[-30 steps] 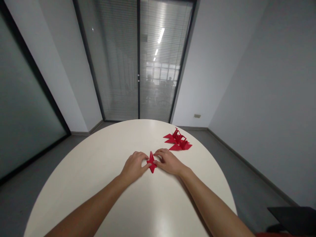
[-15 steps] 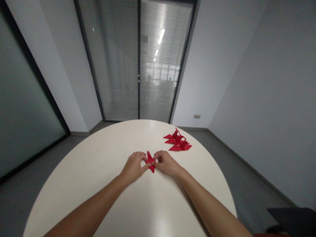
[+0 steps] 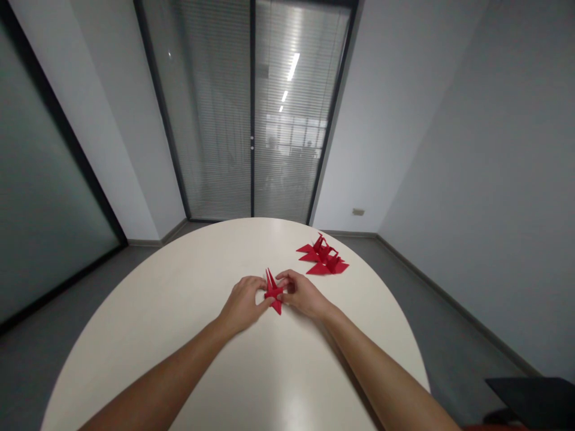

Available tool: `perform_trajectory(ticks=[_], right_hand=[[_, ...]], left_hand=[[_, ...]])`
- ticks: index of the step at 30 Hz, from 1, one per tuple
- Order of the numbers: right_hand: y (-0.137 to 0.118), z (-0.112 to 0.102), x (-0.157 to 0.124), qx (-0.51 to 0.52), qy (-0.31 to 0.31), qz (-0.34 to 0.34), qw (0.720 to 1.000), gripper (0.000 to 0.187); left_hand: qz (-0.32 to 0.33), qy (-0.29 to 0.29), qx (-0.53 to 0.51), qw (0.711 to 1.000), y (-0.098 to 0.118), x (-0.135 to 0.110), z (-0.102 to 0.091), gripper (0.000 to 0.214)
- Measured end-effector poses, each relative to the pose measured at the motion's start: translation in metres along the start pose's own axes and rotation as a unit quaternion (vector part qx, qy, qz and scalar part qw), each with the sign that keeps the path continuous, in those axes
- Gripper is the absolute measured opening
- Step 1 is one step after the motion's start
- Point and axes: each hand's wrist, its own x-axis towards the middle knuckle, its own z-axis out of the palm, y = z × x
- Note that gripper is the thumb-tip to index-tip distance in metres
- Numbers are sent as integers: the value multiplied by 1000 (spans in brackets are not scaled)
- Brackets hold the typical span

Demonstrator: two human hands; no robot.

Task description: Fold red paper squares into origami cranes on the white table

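Between my two hands, at the middle of the table, is a red folded paper piece (image 3: pixel 273 293) with narrow points at its far end and one broader point toward me. My left hand (image 3: pixel 245 301) pinches its left side between thumb and fingers. My right hand (image 3: pixel 300 293) has its thumb on the right side of the paper, with the forefinger curled near the far points. Fingertips cover parts of the folds. Beyond my right hand sits a group of several red origami cranes (image 3: pixel 322 257), close together with wings spread.
The round white table (image 3: pixel 179 287) fills the lower view. Past its far edge stand glass panels with blinds (image 3: pixel 215 120). A grey wall (image 3: pixel 471 179) rises to the right, and a dark flat object (image 3: pixel 534 395) shows at the lower right.
The far end of the red folded paper has parted into two separate thin points. My right fingers have shifted slightly up and left; my left hand stays put.
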Motion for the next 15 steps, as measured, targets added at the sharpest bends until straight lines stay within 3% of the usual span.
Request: perform_trajectory(ticks=[7, 15], right_hand=[[-8, -1, 0, 33, -20, -2, 999, 47], [-22, 1, -2, -4, 10, -12, 1000, 34]], left_hand=[[-5, -8, -24, 1000, 5, 2, -3, 8], [-59, 5, -186, 981, 15, 7, -7, 9]])
